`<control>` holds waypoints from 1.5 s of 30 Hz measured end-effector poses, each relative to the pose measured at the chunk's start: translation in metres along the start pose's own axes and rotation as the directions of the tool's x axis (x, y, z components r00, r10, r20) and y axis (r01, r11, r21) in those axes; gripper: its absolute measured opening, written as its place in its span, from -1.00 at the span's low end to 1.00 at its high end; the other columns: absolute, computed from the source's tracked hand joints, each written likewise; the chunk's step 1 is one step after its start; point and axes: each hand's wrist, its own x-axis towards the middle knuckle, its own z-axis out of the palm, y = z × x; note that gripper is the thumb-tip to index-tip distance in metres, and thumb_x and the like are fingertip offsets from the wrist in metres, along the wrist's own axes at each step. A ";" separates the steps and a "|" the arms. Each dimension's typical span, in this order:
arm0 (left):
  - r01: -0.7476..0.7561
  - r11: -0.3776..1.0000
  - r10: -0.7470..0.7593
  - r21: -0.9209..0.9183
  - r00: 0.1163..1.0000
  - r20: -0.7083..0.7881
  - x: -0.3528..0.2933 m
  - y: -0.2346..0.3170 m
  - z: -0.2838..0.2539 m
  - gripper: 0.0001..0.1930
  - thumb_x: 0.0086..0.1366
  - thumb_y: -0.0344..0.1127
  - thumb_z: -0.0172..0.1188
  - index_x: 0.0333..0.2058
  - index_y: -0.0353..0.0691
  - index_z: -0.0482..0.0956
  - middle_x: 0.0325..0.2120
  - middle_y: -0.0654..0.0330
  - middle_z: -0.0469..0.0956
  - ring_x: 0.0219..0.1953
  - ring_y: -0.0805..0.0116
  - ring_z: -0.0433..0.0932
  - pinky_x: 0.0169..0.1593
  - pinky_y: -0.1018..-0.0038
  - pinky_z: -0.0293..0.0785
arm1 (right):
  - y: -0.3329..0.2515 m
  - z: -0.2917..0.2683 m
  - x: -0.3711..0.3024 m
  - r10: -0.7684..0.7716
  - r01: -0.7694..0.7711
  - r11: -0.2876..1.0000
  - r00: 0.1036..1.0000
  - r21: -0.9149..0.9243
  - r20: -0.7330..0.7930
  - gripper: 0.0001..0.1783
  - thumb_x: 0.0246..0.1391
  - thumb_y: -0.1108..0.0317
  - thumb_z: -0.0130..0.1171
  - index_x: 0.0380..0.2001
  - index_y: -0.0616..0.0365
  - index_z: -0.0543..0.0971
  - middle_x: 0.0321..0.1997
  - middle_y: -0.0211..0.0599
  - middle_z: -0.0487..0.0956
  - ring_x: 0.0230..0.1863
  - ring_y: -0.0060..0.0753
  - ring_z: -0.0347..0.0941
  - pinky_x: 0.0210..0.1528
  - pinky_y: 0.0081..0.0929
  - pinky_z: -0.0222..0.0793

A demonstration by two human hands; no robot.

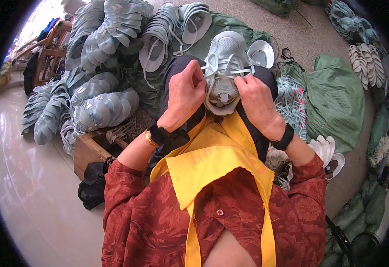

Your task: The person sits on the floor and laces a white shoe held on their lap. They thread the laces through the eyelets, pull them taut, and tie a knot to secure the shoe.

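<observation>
A pale grey-green shoe upper (227, 46) rests between my knees, toe pointing away from me and heel opening toward me. A light shoelace (232, 66) runs across its front in a loose crisscross. At the shoe's left side my left hand (184, 94) is closed, thumb and curled fingers pinching the shoelace near the eyelets. My right hand (260, 107) is also closed on the right side, its fingertips on the other part of the shoelace. The fingers partly cover the lace ends. A yellow apron (207, 147) spreads below the heel.
Stacked shoe uppers (109, 38) pile up at the left, with more (161, 29) beyond my knees. A wooden box (87, 153) stands by my left arm. On the right lie a bundle of laces (289, 95), a green sack (334, 102) and white shoe pieces (323, 149).
</observation>
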 end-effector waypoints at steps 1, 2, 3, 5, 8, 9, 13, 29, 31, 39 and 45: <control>0.000 1.000 0.000 0.008 1.000 -0.003 0.001 0.000 0.001 -0.86 0.15 -0.60 0.21 -0.37 -0.33 0.41 -0.61 0.20 0.46 -0.53 0.50 0.48 -0.39 0.50 0.45 | -0.002 -0.001 0.001 -0.004 0.003 1.000 1.000 -0.024 -0.014 -0.83 -0.01 0.53 0.16 -0.28 0.18 0.51 -0.29 -0.14 0.51 -0.23 -0.10 0.57 -0.20 -0.28 0.55; 0.001 1.000 -0.001 0.017 1.000 -0.005 0.001 0.000 0.001 -0.86 0.15 -0.60 0.21 -0.37 -0.33 0.41 -0.61 0.20 0.46 -0.53 0.49 0.48 -0.39 0.50 0.45 | -0.003 -0.002 0.002 -0.007 0.006 0.999 1.000 -0.048 -0.028 -0.84 -0.01 0.52 0.15 -0.29 0.18 0.51 -0.28 -0.15 0.50 -0.23 -0.11 0.56 -0.21 -0.29 0.55; 0.005 1.000 -0.005 0.005 1.000 -0.007 0.000 0.000 0.001 -0.86 0.15 -0.59 0.21 -0.37 -0.33 0.41 -0.61 0.20 0.46 -0.53 0.49 0.48 -0.39 0.50 0.45 | -0.003 -0.002 0.003 -0.020 0.018 0.998 0.999 -0.068 -0.039 -0.85 -0.02 0.52 0.15 -0.30 0.18 0.50 -0.27 -0.16 0.47 -0.21 -0.12 0.54 -0.20 -0.29 0.54; 0.012 1.000 -0.013 -0.017 1.000 -0.009 -0.001 -0.001 0.001 -0.87 0.16 -0.58 0.21 -0.37 -0.33 0.42 -0.61 0.19 0.47 -0.53 0.47 0.49 -0.39 0.50 0.45 | -0.003 -0.003 0.005 -0.047 0.040 0.994 0.997 -0.106 -0.060 -0.85 -0.03 0.52 0.15 -0.33 0.18 0.49 -0.25 -0.18 0.43 -0.17 -0.15 0.51 -0.19 -0.27 0.53; 0.012 1.000 -0.012 -0.016 1.000 -0.011 0.000 0.000 0.001 -0.87 0.16 -0.57 0.21 -0.37 -0.33 0.42 -0.61 0.19 0.47 -0.53 0.47 0.49 -0.39 0.49 0.45 | 0.006 0.000 0.009 -0.131 0.124 0.990 0.986 -0.068 -0.105 -0.85 -0.05 0.54 0.14 -0.35 0.19 0.46 -0.25 -0.16 0.39 -0.12 -0.14 0.46 -0.16 -0.25 0.49; 0.004 1.000 -0.004 -0.018 1.000 -0.013 0.000 0.000 0.000 -0.87 0.16 -0.57 0.21 -0.37 -0.33 0.42 -0.61 0.19 0.47 -0.53 0.47 0.49 -0.39 0.49 0.45 | 0.009 0.002 0.008 -0.119 0.118 0.993 0.985 -0.017 -0.122 -0.85 -0.05 0.54 0.14 -0.35 0.20 0.45 -0.25 -0.14 0.38 -0.10 -0.13 0.45 -0.14 -0.25 0.48; -0.007 1.000 0.007 -0.012 1.000 -0.013 -0.001 -0.001 0.001 -0.87 0.17 -0.57 0.21 -0.37 -0.34 0.42 -0.61 0.21 0.47 -0.53 0.50 0.47 -0.40 0.50 0.44 | 0.012 0.004 0.007 -0.103 0.131 0.978 0.979 0.160 -0.173 -0.86 -0.03 0.57 0.11 -0.34 0.23 0.43 -0.25 -0.12 0.38 -0.11 -0.09 0.45 -0.14 -0.23 0.46; 0.028 0.999 -0.027 -0.026 1.000 0.011 0.000 -0.004 -0.001 -0.82 0.14 -0.58 0.28 -0.37 -0.32 0.42 -0.60 0.24 0.47 -0.53 0.53 0.47 -0.41 0.53 0.43 | -0.023 -0.011 0.000 0.040 -0.047 0.661 0.999 0.749 0.028 -0.89 0.14 0.52 0.21 -0.25 0.26 0.52 -0.34 -0.11 0.56 -0.31 0.01 0.56 -0.26 -0.24 0.49; 0.036 0.998 -0.036 -0.049 0.999 0.008 0.000 -0.003 -0.001 -0.82 0.14 -0.57 0.28 -0.37 -0.32 0.42 -0.59 0.24 0.47 -0.52 0.54 0.48 -0.40 0.53 0.43 | -0.022 -0.007 0.008 0.151 -0.138 0.692 0.987 0.709 0.045 -0.88 0.13 0.49 0.24 -0.25 0.26 0.58 -0.34 -0.11 0.56 -0.30 0.01 0.56 -0.24 -0.20 0.49; 0.005 0.999 -0.006 -0.041 1.000 -0.018 0.000 -0.001 -0.001 -0.83 0.15 -0.58 0.23 -0.36 -0.32 0.39 -0.60 0.11 0.47 -0.53 0.32 0.52 -0.41 0.44 0.44 | -0.019 0.022 0.026 0.123 -0.080 0.830 0.992 0.552 -0.042 -0.87 0.08 0.43 0.31 -0.30 0.24 0.70 -0.35 -0.12 0.62 -0.37 -0.10 0.58 -0.28 -0.25 0.48; -0.008 0.999 0.007 -0.043 1.000 -0.021 -0.006 0.005 0.000 -0.83 0.14 -0.59 0.18 -0.36 -0.31 0.36 -0.60 -0.08 0.45 -0.52 -0.08 0.56 -0.43 0.28 0.43 | -0.020 0.028 0.029 0.199 -0.158 0.775 0.980 0.612 0.002 -0.87 0.06 0.37 0.31 -0.37 0.21 0.70 -0.35 -0.07 0.64 -0.28 0.08 0.60 -0.20 -0.10 0.51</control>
